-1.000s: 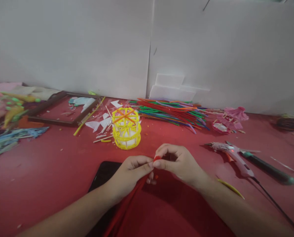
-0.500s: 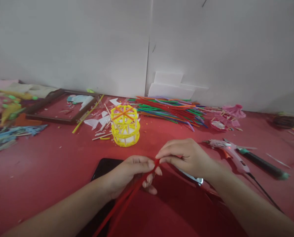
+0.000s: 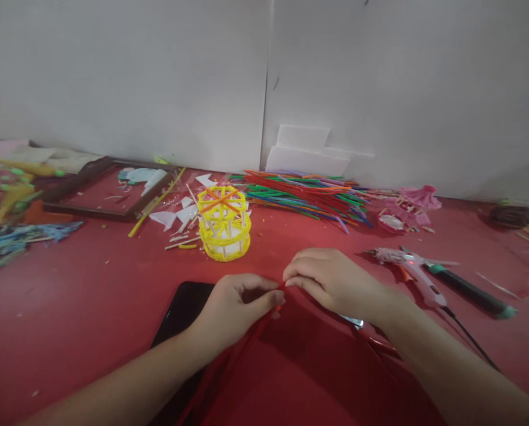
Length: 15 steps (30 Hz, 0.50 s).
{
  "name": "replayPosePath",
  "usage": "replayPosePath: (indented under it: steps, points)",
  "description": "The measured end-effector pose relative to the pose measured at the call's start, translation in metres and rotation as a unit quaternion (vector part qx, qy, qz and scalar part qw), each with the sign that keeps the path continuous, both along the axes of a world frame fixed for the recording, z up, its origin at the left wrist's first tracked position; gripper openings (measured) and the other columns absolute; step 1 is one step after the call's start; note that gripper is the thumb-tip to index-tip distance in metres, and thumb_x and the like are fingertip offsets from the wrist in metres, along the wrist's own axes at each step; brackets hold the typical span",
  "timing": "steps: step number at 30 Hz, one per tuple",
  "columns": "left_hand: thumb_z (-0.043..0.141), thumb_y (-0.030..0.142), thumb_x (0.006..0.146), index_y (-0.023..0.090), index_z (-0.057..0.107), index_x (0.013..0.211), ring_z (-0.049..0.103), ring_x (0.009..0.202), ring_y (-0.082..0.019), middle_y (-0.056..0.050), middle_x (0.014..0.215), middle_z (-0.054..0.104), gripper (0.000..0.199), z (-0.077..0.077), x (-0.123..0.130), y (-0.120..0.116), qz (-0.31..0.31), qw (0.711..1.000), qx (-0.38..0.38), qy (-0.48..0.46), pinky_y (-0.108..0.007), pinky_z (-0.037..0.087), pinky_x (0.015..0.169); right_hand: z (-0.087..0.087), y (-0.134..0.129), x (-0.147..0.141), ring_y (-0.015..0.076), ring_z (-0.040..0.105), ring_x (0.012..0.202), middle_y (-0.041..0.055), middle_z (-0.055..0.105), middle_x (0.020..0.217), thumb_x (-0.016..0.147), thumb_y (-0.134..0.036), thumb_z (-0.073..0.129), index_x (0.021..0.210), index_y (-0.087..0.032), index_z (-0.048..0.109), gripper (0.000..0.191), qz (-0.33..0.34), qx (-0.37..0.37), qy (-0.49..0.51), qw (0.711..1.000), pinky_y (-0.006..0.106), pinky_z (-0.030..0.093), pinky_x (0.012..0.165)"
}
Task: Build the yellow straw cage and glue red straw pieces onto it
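Both hands are closing narrowly on red strands (image 3: 261,326): the left hand (image 3: 229,310) is pinching them between thumb and fingers, while the right hand (image 3: 331,281) is gripping close beside it with its fingertips. The strands are trailing toward seven o'clock, looking soft and slender; their exact ends are hiding in the fingers. Working well here probably means anchoring firmly with the left, moving only the right fingertips, and pressing lightly enough that the fuzz isn't flattening or slipping.

Between ten and eleven o'clock, a round yellow frame (image 3: 222,241) is standing in fuzzy tiers over pale slim posts, with orange strips (image 3: 221,201) crossing its top. Near twelve, a loose bundle (image 3: 309,192) of coloured stems is lying on the smooth red tabletop (image 3: 113,307). Toward three, a pink glue gun (image 3: 426,284) is resting, its hard body contrasting with the plush stems.
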<state>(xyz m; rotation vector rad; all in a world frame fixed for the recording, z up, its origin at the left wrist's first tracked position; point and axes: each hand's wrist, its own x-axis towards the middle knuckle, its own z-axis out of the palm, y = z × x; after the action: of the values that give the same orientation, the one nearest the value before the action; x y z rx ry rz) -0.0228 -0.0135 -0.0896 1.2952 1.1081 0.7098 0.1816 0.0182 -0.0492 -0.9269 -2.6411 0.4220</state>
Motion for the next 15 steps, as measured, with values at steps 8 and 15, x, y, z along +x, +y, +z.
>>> replayPosePath:
  steps: [8,15]
  points:
    - [0.062,0.036,0.082,0.019,0.07,0.07,0.065,0.064,-0.015,-0.002,0.068,0.073,0.022,-0.001,0.001,-0.002,0.021,0.992,0.07,0.102,-0.023,0.046,0.061,-0.006,0.004,-0.002,0.0154,0.065,0.079,0.0037,0.074,0.088,0.09,-0.009,0.053,0.088,-0.017,0.07,0.019,-0.011,-0.008,0.018,1.0,0.025,0.044,0.072]
    - [0.062,0.032,0.079,0.017,0.066,0.068,0.064,0.059,-0.013,-0.001,0.064,0.071,0.019,0.002,0.005,0.0,0.031,0.998,0.042,0.045,-0.022,0.047,0.06,-0.003,0.012,-0.002,0.0127,0.067,0.076,-0.0003,0.075,0.085,0.088,-0.023,0.063,0.087,-0.021,0.072,0.01,-0.06,-0.161,0.108,0.979,0.023,0.047,0.07]
